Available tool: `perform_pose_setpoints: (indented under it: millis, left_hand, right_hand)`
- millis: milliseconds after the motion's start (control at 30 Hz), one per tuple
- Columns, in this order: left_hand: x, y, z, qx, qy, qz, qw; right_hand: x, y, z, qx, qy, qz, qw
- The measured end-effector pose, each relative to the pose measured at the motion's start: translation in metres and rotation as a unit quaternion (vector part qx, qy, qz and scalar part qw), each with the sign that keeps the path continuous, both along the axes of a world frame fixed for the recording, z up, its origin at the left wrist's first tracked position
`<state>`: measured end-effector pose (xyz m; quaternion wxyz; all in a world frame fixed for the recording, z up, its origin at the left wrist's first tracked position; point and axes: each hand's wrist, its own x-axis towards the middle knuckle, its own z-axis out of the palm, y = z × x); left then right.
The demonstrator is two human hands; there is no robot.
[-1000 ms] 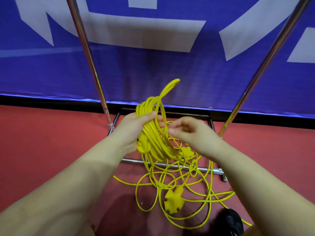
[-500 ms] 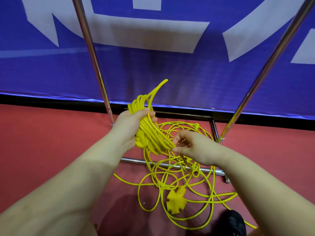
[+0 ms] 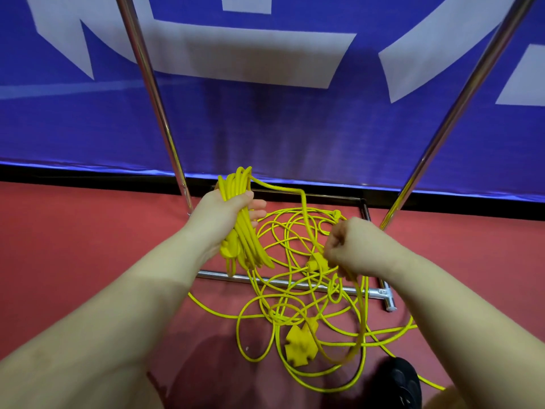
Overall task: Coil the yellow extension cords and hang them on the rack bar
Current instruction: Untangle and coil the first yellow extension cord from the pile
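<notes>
Now | left hand fist wraps coiled cord | right hand pinches loose strand

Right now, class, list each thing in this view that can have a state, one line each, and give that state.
Left hand: grips the coiled bundle.
Coiled bundle: gathered in loops, held up, not hung.
Right hand: fingers curled round a cord strand.
Cord strand: runs from bundle to right hand.
Loose cords: tangled on the floor, over the rack's base bar.
Multi-outlet socket: lying on the floor.
Rack uprights: standing, nothing hung on the visible part.
</notes>
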<state>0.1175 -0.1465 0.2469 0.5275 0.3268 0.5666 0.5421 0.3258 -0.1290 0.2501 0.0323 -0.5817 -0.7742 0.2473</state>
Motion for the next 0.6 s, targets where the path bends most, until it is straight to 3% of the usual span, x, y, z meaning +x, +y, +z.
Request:
perform_pose_setpoints:
  millis: [167,333,467,600]
  left_hand:
    - [0.001,0.001,0.0,0.002,0.012,-0.021,1.0]
    - [0.007,-0.001,-0.001,0.004,0.034,-0.066,0.997]
    - [0.01,-0.003,-0.001,0.0,0.07,-0.116,0.991]
    - [0.012,-0.007,0.0,0.013,0.106,-0.153,0.982]
  right_hand:
    - [-0.007,-0.014,0.01,-0.064,-0.027,0.119,0.99]
    - [-0.013,-0.018,0.022,-0.094,0.086,0.151,0.98]
    - [-0.01,-0.013,0.029,0.011,0.169,0.121,0.978]
    - [0.0,-0.001,0.029,0.139,0.209,0.023,0.968]
